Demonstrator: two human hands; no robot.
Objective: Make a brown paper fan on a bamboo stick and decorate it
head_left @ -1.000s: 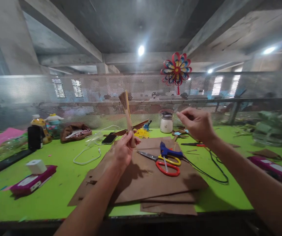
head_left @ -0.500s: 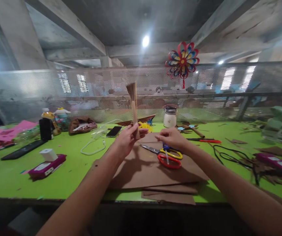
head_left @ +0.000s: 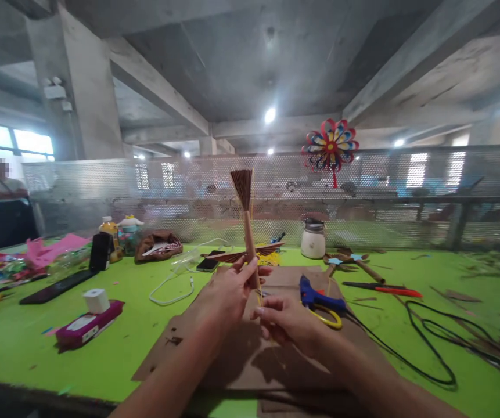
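Note:
My left hand (head_left: 238,287) is closed around the lower end of a brown rolled-cardboard handle (head_left: 250,235). It stands upright, with a pleated brown fan head (head_left: 242,184) spreading at its top. A thin yellow thread (head_left: 252,200) runs alongside. Just below, my right hand (head_left: 280,319) pinches the thread's lower stretch near the handle's bottom end. Under both hands lies brown cardboard (head_left: 215,371). To the right of my right hand rests a blue glue gun (head_left: 319,297), partly covering scissors with a yellow handle loop (head_left: 331,320).
A black cable (head_left: 415,357) loops across the green table (head_left: 145,331) at right, near a red-handled tool (head_left: 400,291). A white-bodied jar (head_left: 313,239) stands behind. At left are a purple power strip (head_left: 88,325) and a white cable (head_left: 169,303). Far left, a person (head_left: 3,203) stands.
My right hand has come down and left, and now pinches the yellow thread below the handle. The fan's pleats face the camera more. The view has tilted up and turned slightly left.

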